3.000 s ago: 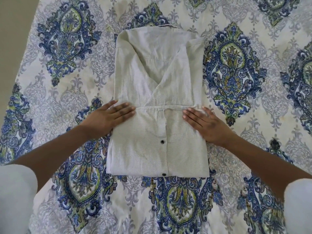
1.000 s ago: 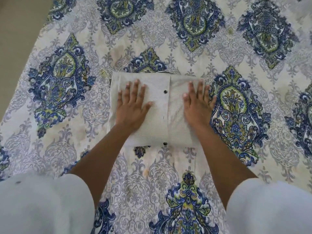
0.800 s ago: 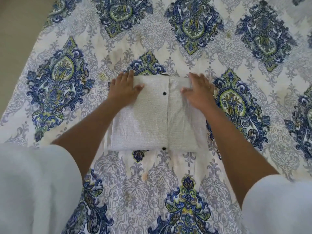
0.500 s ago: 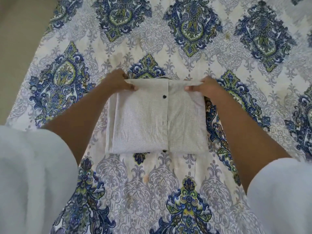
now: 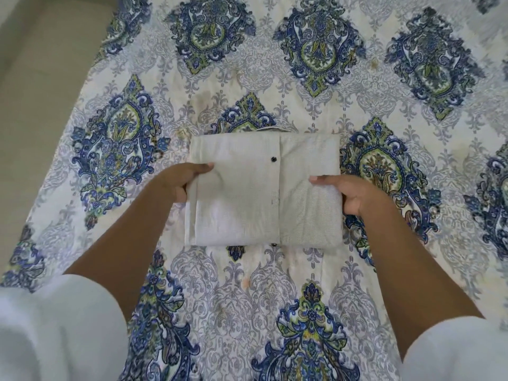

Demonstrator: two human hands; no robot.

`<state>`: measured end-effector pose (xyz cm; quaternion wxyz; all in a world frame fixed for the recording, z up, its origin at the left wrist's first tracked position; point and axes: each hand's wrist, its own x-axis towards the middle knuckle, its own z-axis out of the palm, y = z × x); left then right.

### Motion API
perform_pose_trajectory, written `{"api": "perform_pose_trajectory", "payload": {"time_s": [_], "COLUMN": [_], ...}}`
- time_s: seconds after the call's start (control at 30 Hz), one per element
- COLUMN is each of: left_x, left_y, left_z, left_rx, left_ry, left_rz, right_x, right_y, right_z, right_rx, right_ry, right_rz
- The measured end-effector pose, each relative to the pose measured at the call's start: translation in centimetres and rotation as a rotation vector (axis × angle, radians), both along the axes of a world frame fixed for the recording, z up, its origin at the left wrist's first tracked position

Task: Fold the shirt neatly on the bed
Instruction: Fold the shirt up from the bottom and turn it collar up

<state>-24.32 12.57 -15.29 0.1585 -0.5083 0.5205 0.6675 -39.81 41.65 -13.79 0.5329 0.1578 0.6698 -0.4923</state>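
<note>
Left hand (image 5: 180, 181) and right hand (image 5: 354, 195) grip the folded shirt (image 5: 264, 193) between them; uneven lifting could loosen its layers.

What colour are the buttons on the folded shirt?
Black, against the pale grey shirt. One button shows clearly in the head view.

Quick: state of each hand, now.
Left hand: closed, gripping the shirt at its left edge, thumb on top.
Right hand: closed, gripping the shirt's right edge, thumb on top.
</note>
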Motion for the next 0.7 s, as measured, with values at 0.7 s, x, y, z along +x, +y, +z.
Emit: {"api": "perform_pose_trajectory", "payload": {"time_s": [0.7], "left_x": [7.6], "left_y": [23.7], "left_z": [16.1], "left_rx": [0.524], "left_ry": [0.664], "left_rz": [0.168], "right_x": [17.3], "right_y": [3.2], "right_z": [24.5], "right_rx": [0.587], "right_ry": [1.309], "right_rz": [0.751]}}
